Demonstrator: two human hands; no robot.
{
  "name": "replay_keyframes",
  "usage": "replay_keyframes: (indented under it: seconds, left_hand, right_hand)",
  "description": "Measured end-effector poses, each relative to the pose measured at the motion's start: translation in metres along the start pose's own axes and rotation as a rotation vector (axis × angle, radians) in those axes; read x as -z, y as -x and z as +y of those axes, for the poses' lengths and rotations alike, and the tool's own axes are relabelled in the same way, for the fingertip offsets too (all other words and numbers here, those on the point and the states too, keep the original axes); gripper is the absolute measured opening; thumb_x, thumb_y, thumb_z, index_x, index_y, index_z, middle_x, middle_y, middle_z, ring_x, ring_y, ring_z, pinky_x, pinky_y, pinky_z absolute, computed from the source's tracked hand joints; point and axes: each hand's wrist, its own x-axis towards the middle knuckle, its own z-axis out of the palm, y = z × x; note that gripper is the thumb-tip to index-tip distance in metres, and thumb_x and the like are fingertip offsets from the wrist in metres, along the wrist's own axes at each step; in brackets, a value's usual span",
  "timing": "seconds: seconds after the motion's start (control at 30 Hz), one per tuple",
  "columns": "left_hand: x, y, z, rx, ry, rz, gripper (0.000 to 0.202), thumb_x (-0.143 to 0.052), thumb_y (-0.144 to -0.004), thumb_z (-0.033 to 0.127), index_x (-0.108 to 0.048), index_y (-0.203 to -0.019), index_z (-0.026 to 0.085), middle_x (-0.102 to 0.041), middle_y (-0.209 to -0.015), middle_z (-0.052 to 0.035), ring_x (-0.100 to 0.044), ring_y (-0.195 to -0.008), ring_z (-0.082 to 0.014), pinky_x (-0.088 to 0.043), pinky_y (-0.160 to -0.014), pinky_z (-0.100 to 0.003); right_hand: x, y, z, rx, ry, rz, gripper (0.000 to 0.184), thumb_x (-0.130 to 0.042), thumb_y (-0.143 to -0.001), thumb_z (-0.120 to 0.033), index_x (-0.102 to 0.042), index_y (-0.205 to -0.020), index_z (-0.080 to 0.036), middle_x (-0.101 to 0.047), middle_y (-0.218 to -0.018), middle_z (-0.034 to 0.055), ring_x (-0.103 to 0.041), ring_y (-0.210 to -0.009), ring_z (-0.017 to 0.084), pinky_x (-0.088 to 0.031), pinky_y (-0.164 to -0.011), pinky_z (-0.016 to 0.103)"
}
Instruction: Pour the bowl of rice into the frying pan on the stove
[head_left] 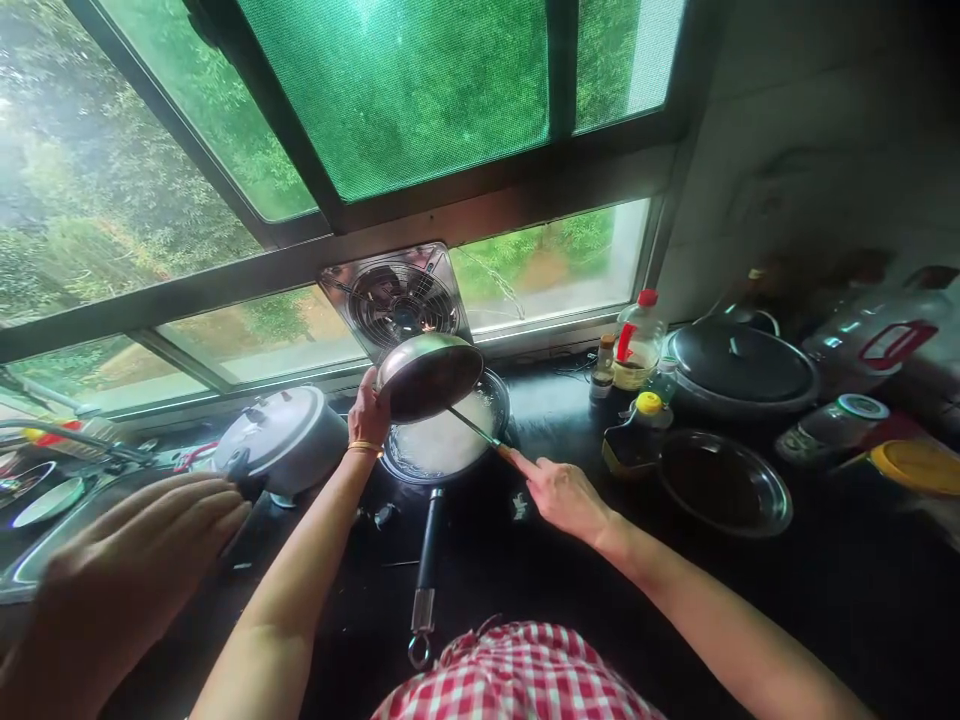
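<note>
My left hand (367, 412), with a bangle at the wrist, grips the rim of a metal bowl (431, 380). The bowl is tilted above a pan (501, 400), its dark inside facing me. White, foamy-looking contents (442, 445) fill much of the pan, and its black handle (430, 545) points toward me. My right hand (566, 495) is closed round the handle of a long thin metal utensil (472, 427). That utensil's far end passes behind or into the bowl, so I cannot tell its kind.
Another person's hand (157, 550) reaches in at lower left. A pressure cooker (277, 440) stands left of the pan, beside the sink (45, 560). An exhaust fan (401, 300) sits in the window behind. On the right are a red-capped bottle (637, 340), a lidded pot (739, 365) and a round plate (724, 485).
</note>
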Motion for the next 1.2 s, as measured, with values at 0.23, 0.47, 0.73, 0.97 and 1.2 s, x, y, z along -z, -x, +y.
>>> replay_keyframes:
  seconds: [0.23, 0.47, 0.73, 0.97, 1.2]
  left_hand:
    - [0.016, -0.004, -0.019, 0.104, -0.001, 0.039, 0.057, -0.039, -0.089, 0.04, -0.029, -0.141, 0.019, -0.051, -0.13, -0.0135, -0.056, -0.109, -0.0292, -0.044, -0.088, -0.039]
    - [0.018, 0.003, 0.0, 0.226, -0.017, -0.084, 0.055, -0.037, -0.09, 0.042, -0.031, -0.14, 0.022, -0.061, -0.115, -0.0142, -0.062, -0.095, -0.0304, -0.045, -0.08, -0.04]
    - [0.023, 0.006, 0.007, 0.2, -0.105, -0.054, 0.055, -0.033, -0.09, 0.047, -0.033, -0.14, 0.025, -0.063, -0.112, -0.0141, -0.063, -0.089, -0.0297, -0.045, -0.074, -0.037]
    - [0.011, 0.001, -0.001, 0.173, -0.267, -0.143, 0.058, -0.026, -0.089, 0.053, -0.035, -0.14, 0.026, -0.063, -0.103, -0.0179, -0.063, -0.085, -0.0322, -0.046, -0.071, -0.04]
    - [-0.005, 0.005, 0.004, 0.261, -0.111, -0.231, 0.059, -0.034, -0.086, 0.054, -0.041, -0.135, 0.021, -0.063, -0.1, -0.0195, -0.062, -0.089, -0.0316, -0.043, -0.077, -0.041]
  right_hand:
    - [-0.005, 0.035, 0.019, 0.029, -0.028, 0.03, 0.052, -0.041, -0.087, -0.014, -0.039, -0.138, -0.022, -0.061, -0.076, 0.0027, -0.06, -0.062, 0.015, -0.042, -0.057, 0.024]
    - [-0.008, 0.003, -0.007, 0.064, -0.018, 0.147, 0.053, -0.036, -0.089, -0.014, -0.034, -0.141, -0.02, -0.06, -0.082, 0.0052, -0.06, -0.065, 0.015, -0.045, -0.059, 0.024]
    - [-0.021, 0.007, 0.0, 0.05, 0.012, 0.038, 0.052, -0.037, -0.087, -0.013, -0.038, -0.139, -0.019, -0.061, -0.079, 0.0055, -0.061, -0.064, 0.015, -0.046, -0.06, 0.024]
    - [-0.024, 0.036, 0.013, -0.078, -0.217, 0.17, 0.05, -0.039, -0.089, -0.02, -0.039, -0.139, -0.019, -0.062, -0.079, 0.0047, -0.061, -0.07, 0.017, -0.048, -0.068, 0.026]
    - [-0.021, 0.05, 0.018, -0.143, -0.361, 0.217, 0.05, -0.04, -0.087, -0.02, -0.041, -0.137, -0.018, -0.066, -0.086, 0.0062, -0.062, -0.074, 0.019, -0.05, -0.072, 0.031]
